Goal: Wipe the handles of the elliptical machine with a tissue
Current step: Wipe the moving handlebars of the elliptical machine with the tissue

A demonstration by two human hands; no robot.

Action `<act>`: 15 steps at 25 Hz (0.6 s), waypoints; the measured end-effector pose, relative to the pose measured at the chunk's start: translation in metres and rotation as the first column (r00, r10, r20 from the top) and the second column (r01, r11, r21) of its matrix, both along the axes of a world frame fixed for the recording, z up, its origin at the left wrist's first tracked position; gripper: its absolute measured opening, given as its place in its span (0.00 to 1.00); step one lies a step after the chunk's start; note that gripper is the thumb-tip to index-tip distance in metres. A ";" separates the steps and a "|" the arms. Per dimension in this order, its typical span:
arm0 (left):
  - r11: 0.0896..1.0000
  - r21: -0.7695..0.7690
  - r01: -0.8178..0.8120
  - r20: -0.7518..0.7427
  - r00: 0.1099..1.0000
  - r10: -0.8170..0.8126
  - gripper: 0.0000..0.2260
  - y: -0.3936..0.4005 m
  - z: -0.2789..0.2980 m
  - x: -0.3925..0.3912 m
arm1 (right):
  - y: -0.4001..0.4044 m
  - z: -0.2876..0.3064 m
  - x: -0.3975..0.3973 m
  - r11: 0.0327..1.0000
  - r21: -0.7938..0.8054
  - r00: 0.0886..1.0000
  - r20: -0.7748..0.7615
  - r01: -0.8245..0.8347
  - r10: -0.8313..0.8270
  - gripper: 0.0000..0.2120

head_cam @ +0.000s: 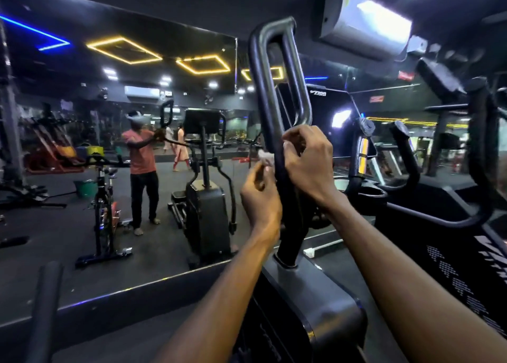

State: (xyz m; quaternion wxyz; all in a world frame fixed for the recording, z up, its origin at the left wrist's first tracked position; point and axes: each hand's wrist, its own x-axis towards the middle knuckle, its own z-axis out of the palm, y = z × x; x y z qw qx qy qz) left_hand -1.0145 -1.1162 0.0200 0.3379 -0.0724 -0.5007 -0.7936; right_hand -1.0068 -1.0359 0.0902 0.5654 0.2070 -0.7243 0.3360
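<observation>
On my far left is the wall mirror (82,143), which shows an exercise bike (105,203). My left hand (260,198) is just left of the handle (277,132) of the elliptical machine (315,302); its fingers are curled and pinch the white tissue (265,158) against the bar. My right hand (308,165) is on the right side of the same dark bar, below the loop, with its fingers wrapped around it. Further right is a treadmill (450,242).
</observation>
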 end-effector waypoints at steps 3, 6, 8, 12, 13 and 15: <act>0.977 0.129 0.169 0.003 0.985 -0.171 0.08 0.004 0.011 -0.004 | -0.006 0.000 -0.008 0.995 -0.084 0.998 0.055 0.046 -0.042 0.08; 0.969 0.173 0.177 0.051 0.981 -0.188 0.06 -0.008 0.053 -0.021 | -0.010 0.001 -0.008 0.978 -0.197 0.994 0.090 0.073 -0.056 0.09; 0.968 0.122 0.220 0.097 0.968 -0.232 0.08 -0.012 0.056 -0.024 | -0.010 0.002 -0.006 0.973 -0.215 0.992 0.107 0.088 -0.066 0.09; 0.948 -0.061 0.313 0.161 0.940 -0.301 0.13 -0.015 0.034 -0.016 | -0.009 0.004 -0.012 0.965 -0.229 0.985 0.142 0.130 -0.099 0.10; 0.948 -0.024 0.316 0.151 0.939 -0.309 0.14 -0.015 0.046 -0.020 | -0.010 0.006 -0.013 0.963 -0.231 0.983 0.149 0.138 -0.105 0.10; 0.939 0.071 0.336 0.124 0.931 -0.342 0.16 -0.019 0.073 -0.032 | -0.011 0.012 -0.014 0.963 -0.228 0.982 0.152 0.145 -0.112 0.10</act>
